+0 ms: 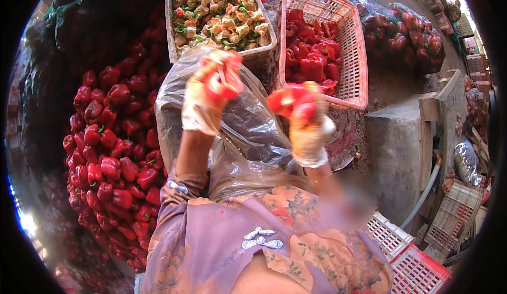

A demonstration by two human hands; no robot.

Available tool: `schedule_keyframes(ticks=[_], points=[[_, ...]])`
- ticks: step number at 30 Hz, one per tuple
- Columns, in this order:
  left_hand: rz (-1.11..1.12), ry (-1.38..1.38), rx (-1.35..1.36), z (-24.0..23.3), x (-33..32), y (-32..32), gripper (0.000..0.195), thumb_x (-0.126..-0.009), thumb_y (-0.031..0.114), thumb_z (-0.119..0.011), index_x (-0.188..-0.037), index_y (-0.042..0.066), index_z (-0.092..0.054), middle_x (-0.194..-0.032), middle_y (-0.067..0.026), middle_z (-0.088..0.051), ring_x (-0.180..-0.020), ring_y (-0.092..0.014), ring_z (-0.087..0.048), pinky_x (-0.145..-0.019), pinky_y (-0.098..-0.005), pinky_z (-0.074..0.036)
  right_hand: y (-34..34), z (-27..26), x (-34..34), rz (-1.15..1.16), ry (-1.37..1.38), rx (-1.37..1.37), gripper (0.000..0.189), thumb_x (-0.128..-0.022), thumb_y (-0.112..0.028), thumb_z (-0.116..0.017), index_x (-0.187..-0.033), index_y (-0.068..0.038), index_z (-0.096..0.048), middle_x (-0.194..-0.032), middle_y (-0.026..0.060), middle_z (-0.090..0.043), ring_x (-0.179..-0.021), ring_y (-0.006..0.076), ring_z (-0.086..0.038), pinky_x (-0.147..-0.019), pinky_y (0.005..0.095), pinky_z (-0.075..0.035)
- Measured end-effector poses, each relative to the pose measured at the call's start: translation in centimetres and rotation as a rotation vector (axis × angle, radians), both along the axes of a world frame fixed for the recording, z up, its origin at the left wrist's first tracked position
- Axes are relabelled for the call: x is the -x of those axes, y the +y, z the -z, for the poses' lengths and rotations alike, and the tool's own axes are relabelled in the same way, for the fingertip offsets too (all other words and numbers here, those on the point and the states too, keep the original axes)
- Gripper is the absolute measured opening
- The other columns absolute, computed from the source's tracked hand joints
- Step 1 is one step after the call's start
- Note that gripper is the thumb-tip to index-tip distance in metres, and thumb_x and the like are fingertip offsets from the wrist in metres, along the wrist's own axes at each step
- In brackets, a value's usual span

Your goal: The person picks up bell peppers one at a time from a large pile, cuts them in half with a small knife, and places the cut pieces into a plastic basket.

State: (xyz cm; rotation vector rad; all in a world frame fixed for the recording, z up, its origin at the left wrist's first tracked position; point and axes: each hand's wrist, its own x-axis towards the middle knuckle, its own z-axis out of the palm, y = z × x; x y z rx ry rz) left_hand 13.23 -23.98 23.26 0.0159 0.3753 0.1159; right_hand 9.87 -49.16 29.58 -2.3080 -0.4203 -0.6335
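Observation:
My left hand [203, 106], in a stained pale glove, grips a red bell pepper piece [226, 86] above my plastic-covered lap. Blur hides the exact shape of that piece. In my right hand [310, 137], gloved too, is another red pepper piece [288, 99], held near the front of a pink plastic crate [352, 66]. Hollow red pepper pieces [313, 62] lie inside this crate. Beyond my left hand stands a pale crate [272, 36] heaped with pepper cores and green stems [225, 21]. A clear plastic sheet [253, 135] covers my legs.
A large pile of whole red bell peppers [115, 167] rises at my left. Mesh sacks of peppers [396, 32] lie beyond the pink crate. At right are a grey block [396, 139], a hose [422, 199] and plastic crates [420, 270]. A blurred patch covers my right forearm.

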Motion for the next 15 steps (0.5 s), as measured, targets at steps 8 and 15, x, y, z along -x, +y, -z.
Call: schedule_keyframes(ticks=[8, 15], points=[[0.518, -0.2, -0.897, -8.3, 1.3, 0.6, 0.034, -0.084, 0.005, -0.068, -0.116, -0.006, -0.068, -0.105, -0.0129, -0.073, -0.1, -0.022, -0.07, -0.097, -0.0312, -0.052, -3.2, -4.0, -7.8, -0.327, 0.413, -0.167, 0.087, -0.076, -0.021, -0.089, -0.152, -0.016, -0.046, -0.145, 0.0122, -0.059, -0.128, 0.0236, -0.061, -0.105, 0.0352, -0.052], [0.79, -0.013, -0.773, -5.7, 3.5, -0.7, 0.041, -0.084, 0.005, -0.073, -0.121, -0.008, -0.065, -0.111, -0.0172, -0.073, -0.099, -0.028, -0.073, -0.094, -0.0403, -0.059, 3.1, -2.3, -6.9, -0.885, 0.632, 0.079, 0.07, -0.077, -0.01, -0.083, -0.141, -0.007, -0.056, -0.135, 0.0147, -0.063, -0.123, 0.0277, -0.064, -0.101, 0.0373, -0.055]])
